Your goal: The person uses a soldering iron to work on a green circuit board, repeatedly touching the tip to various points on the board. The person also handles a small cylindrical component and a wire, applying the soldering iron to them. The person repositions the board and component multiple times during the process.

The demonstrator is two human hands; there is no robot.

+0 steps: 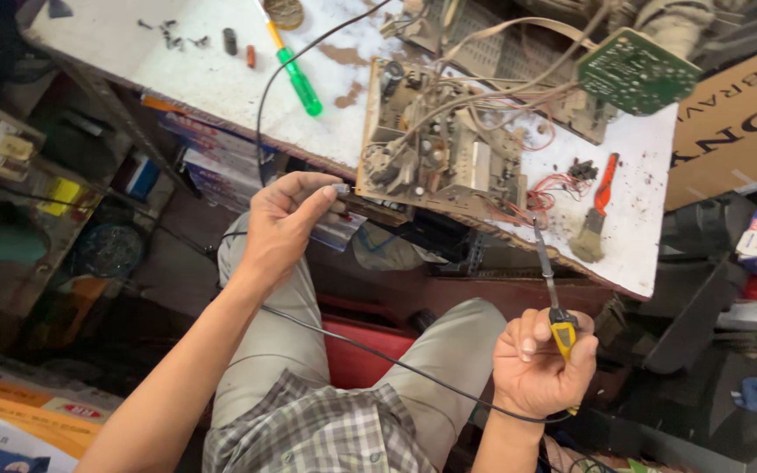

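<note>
Head view — soldering iron (552,289) in right grip (541,363)

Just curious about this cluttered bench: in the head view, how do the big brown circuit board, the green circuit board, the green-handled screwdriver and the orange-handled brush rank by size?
1. Brown circuit board
2. Green circuit board
3. Green-handled screwdriver and orange-handled brush: too alike to rank.
</note>
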